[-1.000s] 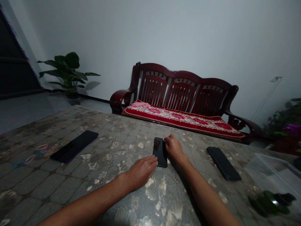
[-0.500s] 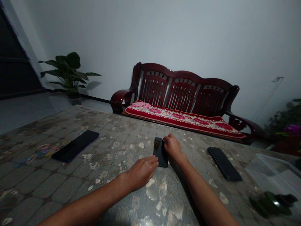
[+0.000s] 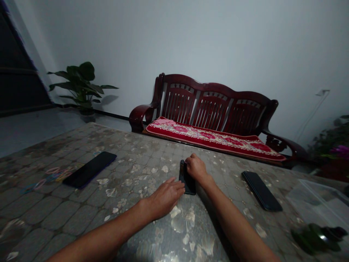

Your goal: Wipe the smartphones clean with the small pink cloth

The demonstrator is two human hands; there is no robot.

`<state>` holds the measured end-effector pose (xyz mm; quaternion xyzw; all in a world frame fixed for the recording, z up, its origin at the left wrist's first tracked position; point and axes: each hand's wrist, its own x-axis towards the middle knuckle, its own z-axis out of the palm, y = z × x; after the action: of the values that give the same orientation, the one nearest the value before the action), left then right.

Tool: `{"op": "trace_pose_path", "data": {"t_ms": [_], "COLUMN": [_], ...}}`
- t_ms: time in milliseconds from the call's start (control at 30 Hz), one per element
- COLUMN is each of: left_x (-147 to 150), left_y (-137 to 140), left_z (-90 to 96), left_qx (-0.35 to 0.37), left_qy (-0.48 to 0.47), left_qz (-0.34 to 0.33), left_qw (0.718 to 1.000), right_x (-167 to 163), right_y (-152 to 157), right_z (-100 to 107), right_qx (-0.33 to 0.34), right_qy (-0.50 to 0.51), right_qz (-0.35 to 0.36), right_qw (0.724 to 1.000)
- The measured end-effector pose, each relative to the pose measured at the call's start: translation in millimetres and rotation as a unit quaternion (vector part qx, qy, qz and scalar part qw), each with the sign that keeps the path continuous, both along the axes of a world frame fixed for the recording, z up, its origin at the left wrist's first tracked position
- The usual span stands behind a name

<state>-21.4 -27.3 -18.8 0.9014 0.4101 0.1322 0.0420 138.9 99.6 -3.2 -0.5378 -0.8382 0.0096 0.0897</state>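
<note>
A black smartphone (image 3: 188, 183) lies flat on the patterned tablecloth in front of me, partly covered by my hands. My left hand (image 3: 169, 196) rests at its lower left edge, the fingers stretched out and their tips touching the phone. Over the phone's upper part is my right hand (image 3: 196, 168), its fingers curled and pressed together. Whatever those fingers pinch, if anything, is hidden or too small to name.
On the left lie a larger dark phone (image 3: 91, 169) and several coloured rubber bands (image 3: 56, 175). To the right are another black phone (image 3: 261, 191), a clear plastic box (image 3: 305, 196) and a green bottle (image 3: 313, 238). A wooden bench (image 3: 209, 103) stands beyond the table (image 3: 81, 218).
My right hand has slid left across the upper part of the phone and now covers more of it. The left hand stays at the lower edge, its fingers a little more spread.
</note>
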Motion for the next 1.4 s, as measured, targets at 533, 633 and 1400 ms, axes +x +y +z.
{"op": "trace_pose_path", "data": {"t_ms": [533,633,1400], "left_x": [-0.9,-1.0,6.2], "left_y": [-0.5,0.1,-4.2], "left_z": [1.0,-1.4,-2.3], "left_qx": [0.012,0.021,0.010], "left_qy": [-0.018,-0.020,0.030], "left_qz": [-0.004,-0.005,0.035], "left_qw": [1.000,1.000,0.999], "right_x": [-7.1,-8.0,10.4], "right_y": [7.1,7.4,-3.4], "right_z": [0.1,-1.1,-1.8], "right_qx": [0.012,0.007,-0.009], "right_qy": [0.003,0.004,0.012], "right_qz": [0.059,0.073,0.147], "right_qw": [0.998,0.997,0.989]}}
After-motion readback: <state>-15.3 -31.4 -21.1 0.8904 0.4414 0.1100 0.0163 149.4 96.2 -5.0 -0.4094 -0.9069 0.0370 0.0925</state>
